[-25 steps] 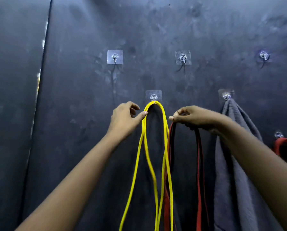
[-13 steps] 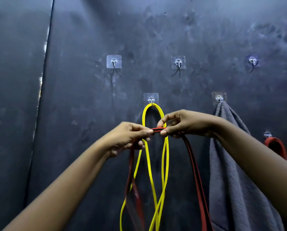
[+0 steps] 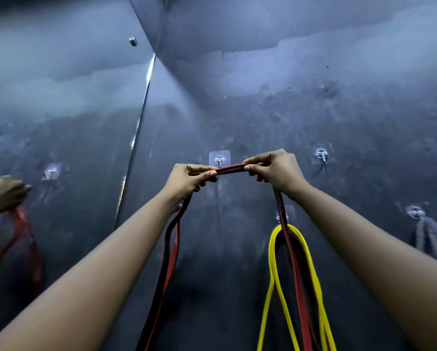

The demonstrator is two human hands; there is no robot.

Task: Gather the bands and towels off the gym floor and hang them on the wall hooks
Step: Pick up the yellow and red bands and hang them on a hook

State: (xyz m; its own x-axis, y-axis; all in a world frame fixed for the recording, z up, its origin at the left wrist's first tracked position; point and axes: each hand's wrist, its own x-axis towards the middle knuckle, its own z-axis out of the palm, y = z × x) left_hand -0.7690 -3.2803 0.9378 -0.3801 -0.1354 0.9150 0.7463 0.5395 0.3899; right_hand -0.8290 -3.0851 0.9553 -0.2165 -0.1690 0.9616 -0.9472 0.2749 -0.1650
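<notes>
Left hand point(image 3: 189, 179) and right hand point(image 3: 275, 171) each pinch the red-and-black band point(image 3: 231, 169) just under a bare hook point(image 3: 219, 159); it is not yet hung. Lower right of that hook, the yellow band point(image 3: 272, 249) and grey towel point(image 3: 430, 236) hang.

Single head-worn wide-angle view, near, facing the wall hook point(image 3: 219, 160), perhaps tilted slightly upward.

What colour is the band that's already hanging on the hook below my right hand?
Yellow. The hanging band shows clearly in the head view.
</notes>
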